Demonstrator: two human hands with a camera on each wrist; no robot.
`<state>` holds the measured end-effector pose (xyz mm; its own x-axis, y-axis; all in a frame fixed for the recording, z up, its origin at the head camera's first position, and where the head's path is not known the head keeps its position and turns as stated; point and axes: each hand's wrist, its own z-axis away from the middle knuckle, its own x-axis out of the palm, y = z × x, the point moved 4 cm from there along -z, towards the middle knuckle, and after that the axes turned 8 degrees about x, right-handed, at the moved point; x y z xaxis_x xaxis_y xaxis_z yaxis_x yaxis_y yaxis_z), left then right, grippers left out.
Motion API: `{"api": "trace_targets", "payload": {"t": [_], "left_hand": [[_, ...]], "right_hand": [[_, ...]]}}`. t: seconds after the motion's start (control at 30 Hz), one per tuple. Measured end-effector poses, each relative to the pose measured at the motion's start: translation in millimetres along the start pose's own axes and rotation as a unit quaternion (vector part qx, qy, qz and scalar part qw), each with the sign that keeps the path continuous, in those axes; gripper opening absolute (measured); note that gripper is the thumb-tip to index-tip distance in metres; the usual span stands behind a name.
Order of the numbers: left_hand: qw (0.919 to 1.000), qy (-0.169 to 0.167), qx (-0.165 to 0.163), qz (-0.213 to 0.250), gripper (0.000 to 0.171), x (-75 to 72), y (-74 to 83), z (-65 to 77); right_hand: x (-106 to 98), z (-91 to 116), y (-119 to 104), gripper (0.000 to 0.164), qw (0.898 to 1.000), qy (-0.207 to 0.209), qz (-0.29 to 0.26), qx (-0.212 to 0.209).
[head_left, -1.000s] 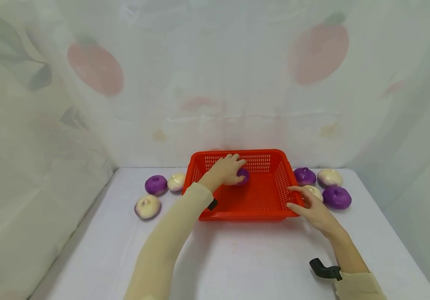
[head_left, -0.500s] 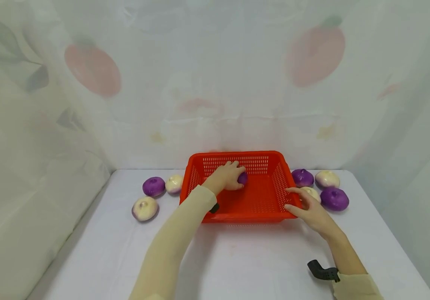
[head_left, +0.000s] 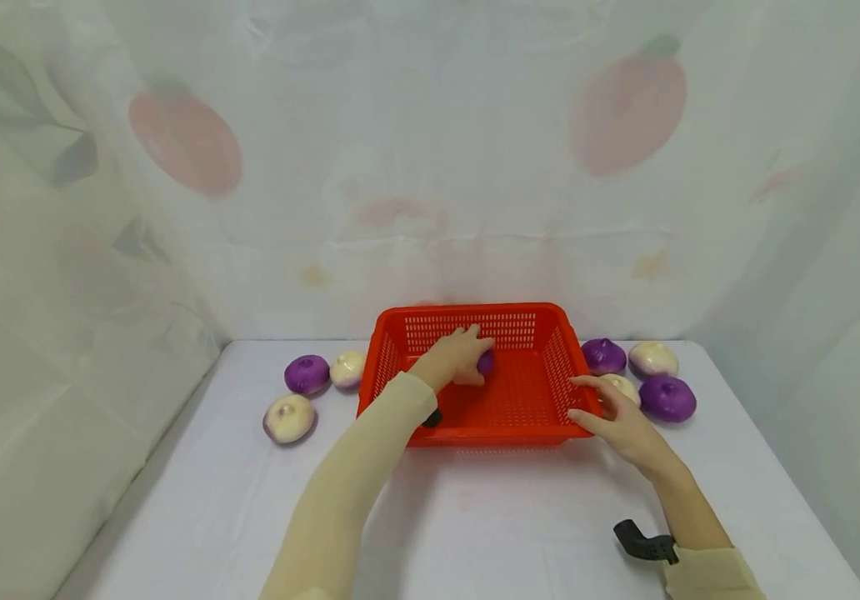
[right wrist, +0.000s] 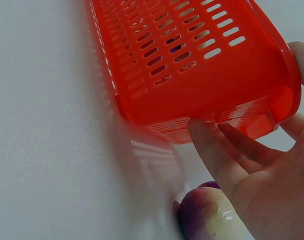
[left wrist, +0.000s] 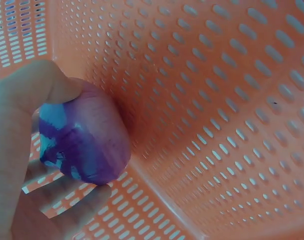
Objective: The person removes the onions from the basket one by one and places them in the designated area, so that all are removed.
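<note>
A purple turnip (left wrist: 86,135) sits inside the red perforated basket (head_left: 542,429), up against a holed surface. My left hand (head_left: 462,354) is around it. The thumb (left wrist: 66,90) touches its upper side, while the other fingers spread fairly straight beneath and behind it. From the head view most of this turnip is hidden by the hand. My right hand (head_left: 621,417) holds the basket's front right corner, thumb at the rim and fingers against the outside wall, as the right wrist view shows. Beside those fingers lies a cream and purple turnip (right wrist: 209,215).
Left of the basket lie a purple turnip (head_left: 307,374) and two cream ones (head_left: 290,418). To its right stand several more, including a large purple turnip (head_left: 667,397). A printed white curtain (head_left: 415,167) rises behind the white table (head_left: 505,517).
My left hand's fingers have spread wider around the turnip, and the hand has come slightly lower in the basket. The right hand keeps its place at the corner. The head view has shifted slightly.
</note>
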<state>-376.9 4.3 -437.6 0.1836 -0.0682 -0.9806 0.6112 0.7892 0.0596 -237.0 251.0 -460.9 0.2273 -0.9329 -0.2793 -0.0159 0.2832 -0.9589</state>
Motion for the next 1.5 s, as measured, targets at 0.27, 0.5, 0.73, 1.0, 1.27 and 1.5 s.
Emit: {"api": "trace_targets", "payload": {"t": [0.27,0.5,0.73,1.0,1.27,1.5], "left_hand": [[1.0000,0.001,-0.004,0.002,0.074,-10.5,-4.4,12.9],[0.9999,0.006,-0.004,-0.013,0.070,-28.1,-5.6,21.9],[0.9993,0.009,0.016,-0.033,0.068,-42.2,-4.5,31.7],[0.9973,0.035,0.032,-0.055,0.063,-61.8,-3.7,52.9],[0.9897,0.076,0.055,-0.109,0.054,-73.9,-5.1,74.8],[0.9867,0.111,0.062,-0.102,0.054,-79.2,-12.9,98.8]], "right_hand": [[-2,-2,0,0.058,1.000,0.002,0.010,0.004],[-8,-2,-1,0.058,1.000,0.004,0.014,0.002],[-10,-3,0,0.058,1.000,-0.001,0.006,-0.005],[-9,-1,1,0.057,1.000,0.001,0.007,-0.006],[-11,-1,2,0.057,1.000,0.003,0.009,-0.007],[-10,-2,3,0.057,1.000,0.005,0.008,-0.008]]}}
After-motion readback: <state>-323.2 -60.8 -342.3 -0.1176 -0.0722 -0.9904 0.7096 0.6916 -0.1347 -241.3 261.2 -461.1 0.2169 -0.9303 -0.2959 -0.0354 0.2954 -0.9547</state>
